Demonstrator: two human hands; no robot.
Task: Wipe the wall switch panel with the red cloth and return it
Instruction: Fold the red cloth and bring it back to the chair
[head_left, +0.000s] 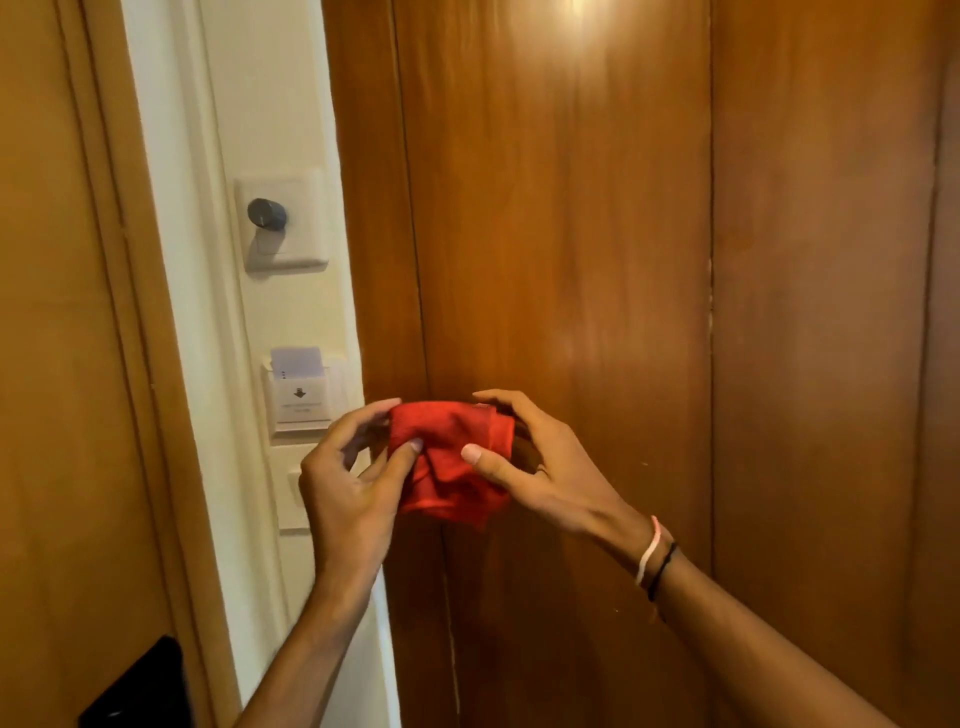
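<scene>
A folded red cloth (451, 460) is held between both hands in front of the wooden panelling. My left hand (350, 480) pinches its left edge with thumb and fingers. My right hand (530, 462) grips its right edge, thumb on the front. On the narrow white wall strip to the left sits a white switch panel (293, 499), partly hidden behind my left hand. Above it is a key-card holder (301, 397) with a card in its slot, and higher up a white plate with a dark round knob (280, 223).
A wooden door (57, 364) with its frame fills the left side, with a black lock plate (137, 686) at the bottom left. Brown wooden wall panels (675, 260) fill the middle and right.
</scene>
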